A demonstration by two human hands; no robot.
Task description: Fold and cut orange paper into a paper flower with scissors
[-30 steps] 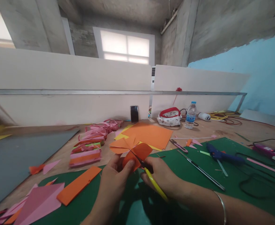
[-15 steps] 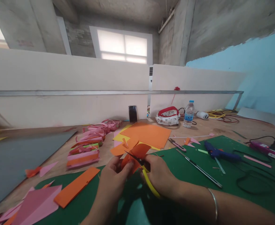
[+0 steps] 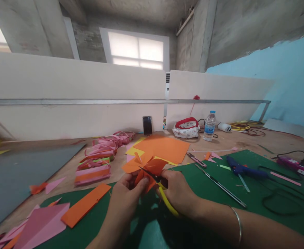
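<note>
Between finger and thumb, my left hand (image 3: 131, 192) pinches an orange paper flower (image 3: 155, 166) with several broad petals, held above the green cutting mat (image 3: 152, 231). My right hand (image 3: 177, 192) grips yellow-handled scissors (image 3: 168, 202). Their dark blades reach left across the flower's middle, over its petals; whether they touch the paper I cannot tell. Behind the flower lie orange paper sheets (image 3: 167, 147) with yellow ones beneath. To the left of my left hand is a folded orange paper strip (image 3: 85, 204).
Bundled pink and orange paper strips (image 3: 93, 174) line the left, near pink paper pieces (image 3: 44, 221). A snap-off knife (image 3: 197, 160), a long metallic craft knife or pen (image 3: 220, 185) and a blue glue gun (image 3: 242, 168) lie right. A phone (image 3: 147, 125), pouch (image 3: 186, 128) and water bottle (image 3: 209, 126) stand behind.
Hardly anything differs. The camera view has shifted very slightly, and both hands keep the same hold on flower and scissors.
</note>
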